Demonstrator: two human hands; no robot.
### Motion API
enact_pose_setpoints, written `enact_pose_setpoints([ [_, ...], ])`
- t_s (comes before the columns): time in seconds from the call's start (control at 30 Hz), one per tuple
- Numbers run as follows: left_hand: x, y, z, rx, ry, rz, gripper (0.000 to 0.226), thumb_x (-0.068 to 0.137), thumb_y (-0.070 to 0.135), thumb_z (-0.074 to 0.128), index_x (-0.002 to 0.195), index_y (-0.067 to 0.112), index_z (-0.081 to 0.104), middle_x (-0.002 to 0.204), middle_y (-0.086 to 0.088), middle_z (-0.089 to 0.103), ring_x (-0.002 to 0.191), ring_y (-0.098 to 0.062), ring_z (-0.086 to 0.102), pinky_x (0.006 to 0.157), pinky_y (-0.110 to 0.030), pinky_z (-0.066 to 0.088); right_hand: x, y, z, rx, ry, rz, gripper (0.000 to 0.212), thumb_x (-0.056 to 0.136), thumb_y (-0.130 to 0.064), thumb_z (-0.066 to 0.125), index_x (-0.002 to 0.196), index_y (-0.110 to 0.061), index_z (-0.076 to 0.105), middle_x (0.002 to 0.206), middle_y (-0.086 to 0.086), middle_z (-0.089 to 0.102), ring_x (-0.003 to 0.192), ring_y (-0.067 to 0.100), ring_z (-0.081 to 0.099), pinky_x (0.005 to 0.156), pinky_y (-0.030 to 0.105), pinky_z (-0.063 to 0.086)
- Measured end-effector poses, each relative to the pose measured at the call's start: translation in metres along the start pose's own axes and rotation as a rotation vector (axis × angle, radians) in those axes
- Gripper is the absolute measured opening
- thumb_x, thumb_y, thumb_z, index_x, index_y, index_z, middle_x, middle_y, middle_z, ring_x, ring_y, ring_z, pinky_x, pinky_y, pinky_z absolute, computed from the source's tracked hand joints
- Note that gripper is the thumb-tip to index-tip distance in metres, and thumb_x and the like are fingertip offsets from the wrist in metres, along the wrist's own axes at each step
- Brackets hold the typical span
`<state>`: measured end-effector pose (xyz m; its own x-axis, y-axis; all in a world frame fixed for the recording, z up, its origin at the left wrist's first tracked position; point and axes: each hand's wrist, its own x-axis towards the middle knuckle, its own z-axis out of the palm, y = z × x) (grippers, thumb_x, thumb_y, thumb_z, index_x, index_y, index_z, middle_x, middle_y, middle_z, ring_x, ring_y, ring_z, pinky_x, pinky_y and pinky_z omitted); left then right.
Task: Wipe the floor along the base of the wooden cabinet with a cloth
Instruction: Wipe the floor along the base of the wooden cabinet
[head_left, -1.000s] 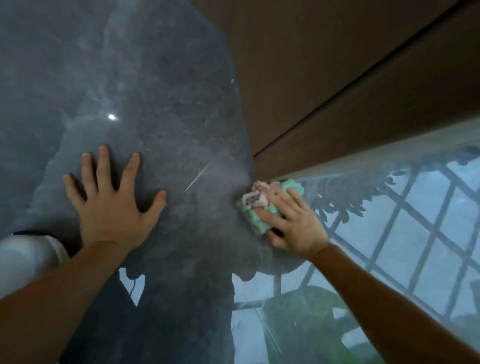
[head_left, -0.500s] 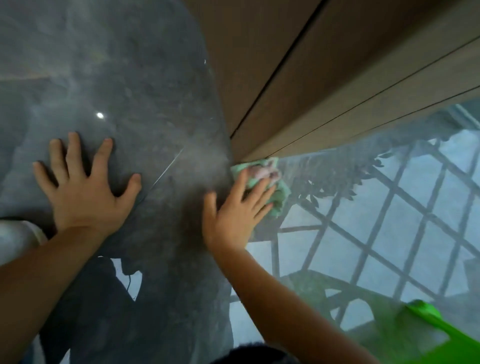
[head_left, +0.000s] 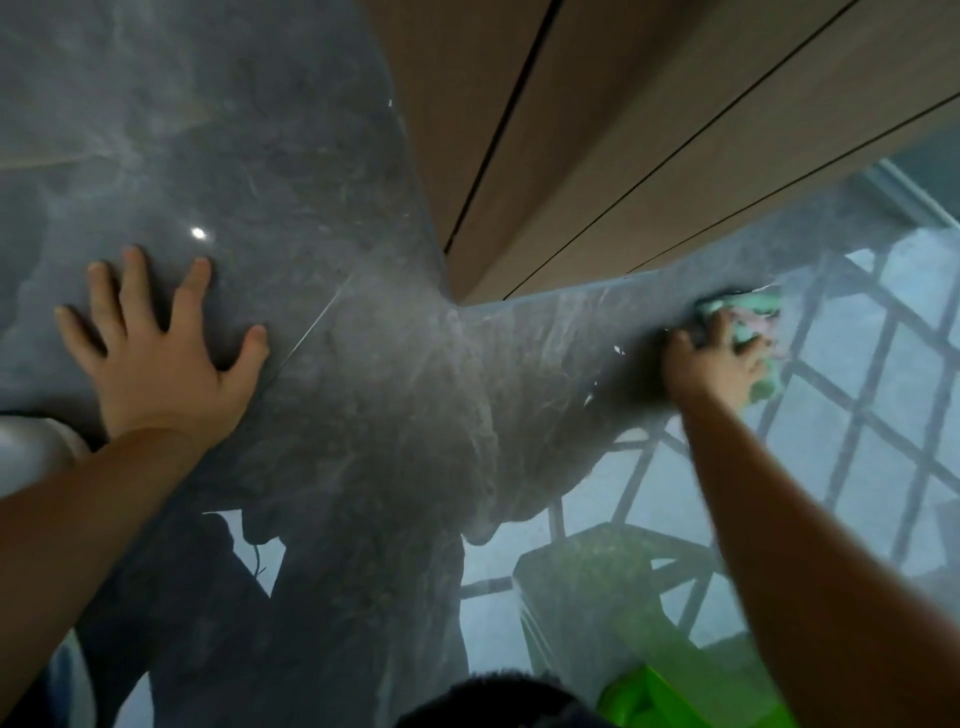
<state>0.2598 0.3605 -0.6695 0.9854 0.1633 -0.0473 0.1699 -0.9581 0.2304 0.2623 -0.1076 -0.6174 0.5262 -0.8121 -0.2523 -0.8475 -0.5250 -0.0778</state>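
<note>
The wooden cabinet (head_left: 649, 130) fills the upper right, its corner meeting the glossy dark grey floor (head_left: 311, 156) near the middle. My right hand (head_left: 711, 364) presses a crumpled green and pink cloth (head_left: 753, 317) onto the floor, a little out from the cabinet's base and well to the right of the corner. The cloth is partly hidden under my fingers and blurred. My left hand (head_left: 156, 353) lies flat on the floor at the left, fingers spread, holding nothing.
The polished floor mirrors a window grid (head_left: 857, 441) at the right and my own silhouette in the middle. A bright green plastic object (head_left: 675, 696) sits at the bottom right edge. A white rounded shape (head_left: 31, 447) shows at the left edge.
My right hand has swept the cloth to the right along the cabinet's base, away from the corner. My left hand stays planted on the floor.
</note>
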Motion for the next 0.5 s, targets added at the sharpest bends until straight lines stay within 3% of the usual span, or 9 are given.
enact_pose_setpoints([
  [0.07, 0.0, -0.001, 0.002, 0.013, 0.011, -0.004, 0.073, 0.088, 0.068, 0.038, 0.151, 0.034, 0.027, 0.165, -0.019, 0.016, 0.152, -0.044, 0.01, 0.118, -0.068, 0.005, -0.075, -0.024, 0.032, 0.004, 0.053, -0.171, 0.069, 0.09, -0.051, 0.047, 0.153, -0.033, 0.025, 0.164, 0.021, -0.003, 0.15, 0.043, 0.001, 0.12, 0.059, 0.006],
  [0.13, -0.002, -0.002, 0.004, 0.021, 0.016, -0.003, 0.072, 0.088, 0.068, 0.037, 0.151, 0.034, 0.026, 0.165, -0.02, 0.017, 0.152, -0.044, 0.011, 0.117, -0.067, 0.005, -0.166, -0.046, 0.06, 0.068, 0.024, -0.531, 0.07, 0.085, -0.045, 0.052, 0.15, -0.028, 0.035, 0.163, 0.024, 0.009, 0.148, 0.046, 0.01, 0.119, 0.058, 0.012],
  [0.23, -0.001, -0.003, 0.002, 0.044, -0.024, 0.0, 0.073, 0.09, 0.067, 0.034, 0.153, 0.033, 0.024, 0.165, -0.022, 0.016, 0.151, -0.046, 0.01, 0.117, -0.068, 0.003, -0.273, -0.076, 0.083, 0.127, -0.222, -1.065, 0.058, 0.077, -0.036, 0.049, 0.134, -0.031, 0.057, 0.155, 0.018, 0.037, 0.14, 0.046, 0.03, 0.116, 0.057, 0.024],
  [0.3, 0.001, -0.003, -0.003, 0.048, -0.09, -0.014, 0.074, 0.09, 0.066, 0.032, 0.155, 0.033, 0.022, 0.166, -0.023, 0.012, 0.152, -0.046, 0.006, 0.117, -0.066, -0.001, -0.289, -0.089, 0.081, 0.172, -0.351, -1.185, 0.047, 0.078, -0.029, 0.049, 0.12, -0.032, 0.069, 0.145, 0.015, 0.05, 0.133, 0.044, 0.04, 0.111, 0.052, 0.03],
  [0.4, -0.002, 0.017, -0.027, -0.057, -0.258, -0.139, 0.067, 0.092, 0.063, 0.033, 0.154, 0.038, 0.025, 0.169, -0.015, 0.005, 0.154, -0.04, -0.001, 0.12, -0.059, -0.001, -0.271, -0.104, 0.054, 0.377, -0.499, -0.99, 0.043, 0.079, -0.007, 0.055, 0.116, -0.019, 0.073, 0.126, 0.018, 0.066, 0.115, 0.041, 0.058, 0.1, 0.038, 0.043],
  [0.47, -0.021, 0.048, -0.058, -0.235, -0.418, -0.335, 0.06, 0.095, 0.061, 0.032, 0.147, 0.034, 0.044, 0.167, -0.014, 0.018, 0.153, -0.038, 0.013, 0.12, -0.053, 0.011, -0.258, -0.111, 0.024, 0.472, -0.632, -0.638, 0.049, 0.081, -0.004, 0.06, 0.129, -0.016, 0.064, 0.122, 0.016, 0.069, 0.112, 0.033, 0.064, 0.1, 0.032, 0.047],
  [0.5, -0.035, 0.067, -0.081, -0.391, -0.537, -0.47, 0.062, 0.095, 0.063, 0.03, 0.139, 0.027, 0.056, 0.161, -0.015, 0.034, 0.146, -0.039, 0.029, 0.117, -0.05, 0.023, -0.258, -0.111, 0.003, 0.514, -0.717, -0.429, 0.054, 0.082, -0.007, 0.067, 0.135, -0.017, 0.057, 0.122, 0.015, 0.068, 0.111, 0.03, 0.065, 0.1, 0.036, 0.05],
])
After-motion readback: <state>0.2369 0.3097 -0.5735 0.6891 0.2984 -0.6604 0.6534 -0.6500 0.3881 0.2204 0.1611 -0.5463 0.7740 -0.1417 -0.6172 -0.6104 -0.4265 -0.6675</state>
